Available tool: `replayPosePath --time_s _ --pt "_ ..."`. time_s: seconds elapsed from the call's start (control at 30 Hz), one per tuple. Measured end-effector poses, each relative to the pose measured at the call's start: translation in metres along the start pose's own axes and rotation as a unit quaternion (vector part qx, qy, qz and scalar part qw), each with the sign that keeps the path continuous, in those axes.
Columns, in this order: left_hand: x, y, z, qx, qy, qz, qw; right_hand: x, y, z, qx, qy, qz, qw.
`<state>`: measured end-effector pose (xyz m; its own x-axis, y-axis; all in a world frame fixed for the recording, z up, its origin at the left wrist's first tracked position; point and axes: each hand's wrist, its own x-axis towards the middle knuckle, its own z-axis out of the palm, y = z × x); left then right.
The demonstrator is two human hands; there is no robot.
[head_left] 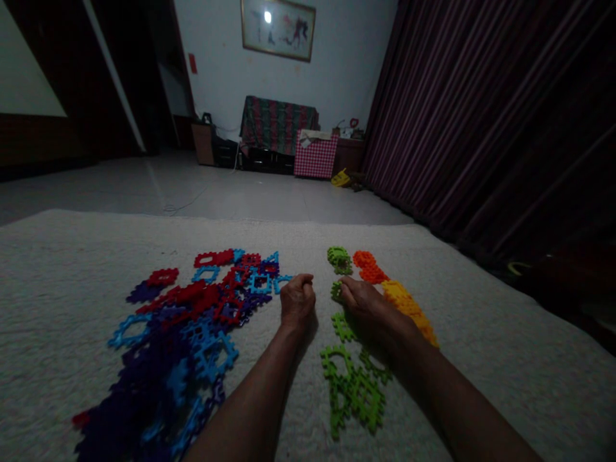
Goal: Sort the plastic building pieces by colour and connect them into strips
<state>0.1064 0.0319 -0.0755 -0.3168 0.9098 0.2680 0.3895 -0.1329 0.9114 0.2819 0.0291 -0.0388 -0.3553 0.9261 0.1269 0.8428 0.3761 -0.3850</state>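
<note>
My right hand [363, 301] pinches a green notched plastic building piece [337, 290] just above the pale mat. A small pile of green pieces [339, 253] lies beyond it, and more loose green pieces [366, 398] with cut-out centres lie nearer to me. My left hand [298, 298] is closed in a loose fist over the mat, with nothing visible in its fingers. Beside it, on the left, lies a light blue frame-shaped piece [283, 282], at the edge of a mixed heap of red pieces [197, 295], blue pieces [214, 356] and dark purple pieces [139, 391].
Orange pieces [369, 266] and a row of yellow pieces [409, 305] lie right of the green ones, partly behind my right forearm. The cream mat [269, 234] ends at a tiled floor [260, 196]. A dark purple curtain [462, 115] hangs on the right.
</note>
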Motion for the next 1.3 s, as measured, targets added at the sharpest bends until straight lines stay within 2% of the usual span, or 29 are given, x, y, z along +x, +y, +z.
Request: replayPosePath --time_s 0.13,0.23,0.3,0.43,0.53,0.63,0.73,0.83,0.93,1.03,1.1,1.3 --pt "0.000 -0.002 0.000 0.001 0.000 0.007 1.000 -0.001 0.002 0.007 0.028 0.057 -0.021 0.998" --pt "0.000 -0.003 0.001 0.003 0.000 0.007 1.000 -0.004 0.002 0.009 0.012 0.105 -0.016 0.994" --pt "0.000 -0.003 0.001 0.001 -0.003 0.005 1.000 -0.005 0.003 0.010 0.001 0.114 -0.001 0.993" --pt "0.000 -0.002 0.000 -0.002 -0.006 0.003 1.000 -0.002 -0.005 0.010 -0.058 0.083 0.093 0.990" --pt "0.000 -0.001 0.000 0.001 -0.005 0.008 1.000 0.005 -0.020 0.010 -0.108 0.041 0.181 0.977" --pt "0.000 -0.001 0.000 0.001 -0.009 0.009 1.000 0.010 -0.032 0.012 -0.139 0.018 0.215 0.967" --pt "0.000 -0.002 0.001 0.006 -0.012 0.011 1.000 0.012 -0.033 0.015 -0.152 0.018 0.195 0.969" --pt "0.000 -0.002 0.001 0.009 -0.011 0.012 1.000 0.014 -0.022 0.016 -0.136 0.040 0.149 0.979" --pt "0.001 -0.004 0.001 0.006 -0.014 0.008 1.000 0.020 -0.009 0.016 -0.108 0.118 0.097 0.982" --pt "0.000 -0.006 0.003 -0.001 -0.017 0.007 1.000 0.032 0.003 0.018 -0.091 0.204 0.053 0.973" --pt "0.000 -0.007 0.004 -0.007 -0.015 0.010 1.000 0.040 0.009 0.021 -0.090 0.239 0.034 0.966" --pt "0.001 -0.010 0.005 -0.009 -0.016 0.013 1.000 0.051 0.021 0.029 -0.115 0.231 0.020 0.966"
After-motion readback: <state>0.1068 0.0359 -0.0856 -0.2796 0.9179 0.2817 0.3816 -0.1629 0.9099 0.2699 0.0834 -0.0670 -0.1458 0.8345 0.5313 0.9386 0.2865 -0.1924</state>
